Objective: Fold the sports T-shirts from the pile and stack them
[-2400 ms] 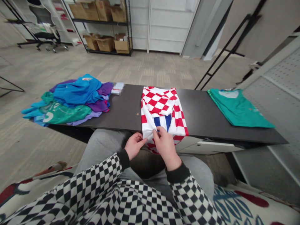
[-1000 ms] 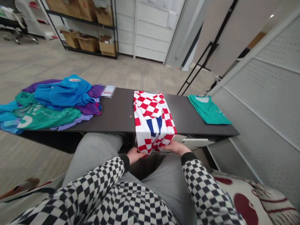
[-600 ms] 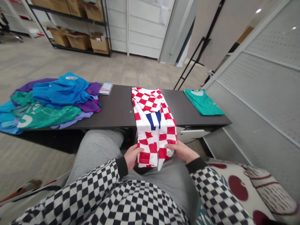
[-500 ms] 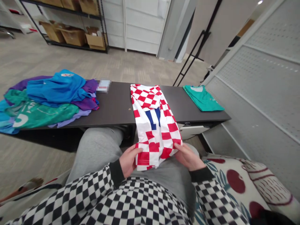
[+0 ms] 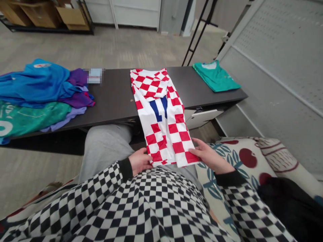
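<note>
Checkered jersey (image 5: 163,117), between left hand (image 5: 139,161), right hand (image 5: 208,156)

Free passage for my left hand (image 5: 140,161) and right hand (image 5: 209,158): dark desktop (image 5: 116,97) lies between the red-and-white checked jersey (image 5: 161,117) and the heaped shirts (image 5: 37,84), and again before the folded teal T-shirt (image 5: 215,77). The jersey itself stands between my hands, running from desk to lap. Below the desk edge, my grey-trousered thigh (image 5: 106,148) obstructs the left, the patterned sofa cushion (image 5: 248,158) the right.

A stockroom, metal shelving (image 5: 50,32) with cardboard boxes (image 5: 72,15), carpet-tile floor (image 5: 113,47), jerseys (image 5: 158,114) laid on a long dark desk (image 5: 116,97)
</note>
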The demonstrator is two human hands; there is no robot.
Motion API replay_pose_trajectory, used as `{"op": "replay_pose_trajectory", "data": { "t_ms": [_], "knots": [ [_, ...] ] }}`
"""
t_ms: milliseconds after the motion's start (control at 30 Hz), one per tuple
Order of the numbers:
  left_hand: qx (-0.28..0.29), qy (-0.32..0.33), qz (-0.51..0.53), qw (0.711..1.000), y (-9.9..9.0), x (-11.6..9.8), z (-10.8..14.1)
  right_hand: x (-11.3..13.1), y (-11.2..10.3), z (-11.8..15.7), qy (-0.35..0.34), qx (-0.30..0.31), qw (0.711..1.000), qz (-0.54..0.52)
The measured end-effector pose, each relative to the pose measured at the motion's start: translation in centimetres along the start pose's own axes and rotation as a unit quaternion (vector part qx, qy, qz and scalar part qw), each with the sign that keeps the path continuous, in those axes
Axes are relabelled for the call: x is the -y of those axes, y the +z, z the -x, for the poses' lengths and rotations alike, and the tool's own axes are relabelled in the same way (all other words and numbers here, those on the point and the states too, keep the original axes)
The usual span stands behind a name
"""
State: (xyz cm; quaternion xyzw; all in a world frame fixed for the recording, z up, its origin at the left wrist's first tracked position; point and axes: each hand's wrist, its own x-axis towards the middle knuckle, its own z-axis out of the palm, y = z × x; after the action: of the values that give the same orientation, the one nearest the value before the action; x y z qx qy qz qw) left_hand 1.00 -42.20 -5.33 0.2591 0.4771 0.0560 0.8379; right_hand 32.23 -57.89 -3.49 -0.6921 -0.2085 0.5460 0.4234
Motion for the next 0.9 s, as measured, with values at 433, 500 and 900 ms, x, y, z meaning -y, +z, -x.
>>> {"op": "replay_pose_trajectory", "data": {
  "t_ms": [433, 500, 900],
  "knots": [
    [-0.091, 0.253, -0.400, 0.876, -3.3, 1.6, -1.9, -0.4, 3.4, 5.1, -0.367, 0.002, 0.784, 0.500],
    [-0.109, 0.318, -0.527, 0.781, -2.3, 1.0, -1.4, -0.4, 4.7, 5.1, -0.370, 0.036, 0.754, 0.542],
    [0.092, 0.415, -0.643, 0.636, 1.9, 0.9, -4.8, 1.1, 6.2, 3.5, -0.323, -0.146, 0.880, 0.316]
  ]
}}
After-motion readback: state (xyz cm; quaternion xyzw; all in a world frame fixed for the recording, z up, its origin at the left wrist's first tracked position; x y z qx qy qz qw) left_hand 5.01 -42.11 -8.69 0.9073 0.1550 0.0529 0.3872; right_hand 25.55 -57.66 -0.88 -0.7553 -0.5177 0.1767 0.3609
